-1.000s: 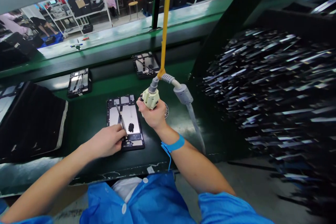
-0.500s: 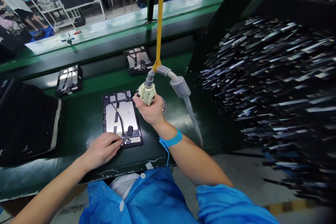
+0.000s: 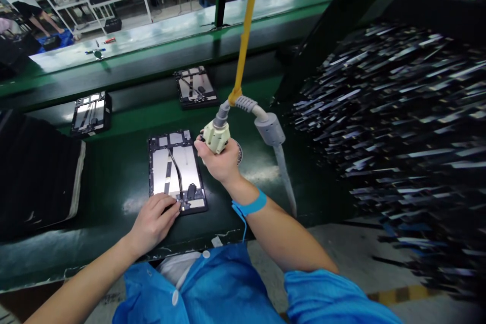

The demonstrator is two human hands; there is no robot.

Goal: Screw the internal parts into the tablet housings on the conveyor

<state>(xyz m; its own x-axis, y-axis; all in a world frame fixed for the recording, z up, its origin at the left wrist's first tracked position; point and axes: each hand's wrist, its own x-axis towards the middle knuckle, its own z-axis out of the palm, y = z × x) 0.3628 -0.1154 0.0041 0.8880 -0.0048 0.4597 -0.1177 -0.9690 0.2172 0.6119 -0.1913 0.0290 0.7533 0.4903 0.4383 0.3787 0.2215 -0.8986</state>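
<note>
An opened tablet [image 3: 182, 162] lies on the green bench, its silvery inside facing up. A thin dark cable runs down it to a small black part [image 3: 192, 191] near its bottom end. My left hand [image 3: 154, 223] is at the tablet's lower left corner, fingertips pressed together on the bottom strip; whatever is between them is hidden. Held upright in my right hand [image 3: 224, 164] is a cream electric screwdriver [image 3: 216, 136], just right of the tablet. Its lower end is out of sight behind the hand. A round dish [image 3: 239, 153] shows partly behind that hand.
From above, a yellow strap [image 3: 246, 30] holds the screwdriver's grey cable [image 3: 284, 177]. Two more opened tablets lie farther back, one left [image 3: 91, 113] and one centre [image 3: 196, 86]. A dark stack [image 3: 38, 172] stands left, and dense rows of dark, shiny-edged strips [image 3: 410, 121] fill the right.
My left hand has shifted slightly right along the tablet's bottom end. The thin cable and small black part sit a little farther right. The view has tilted slightly; the right hand keeps its hold.
</note>
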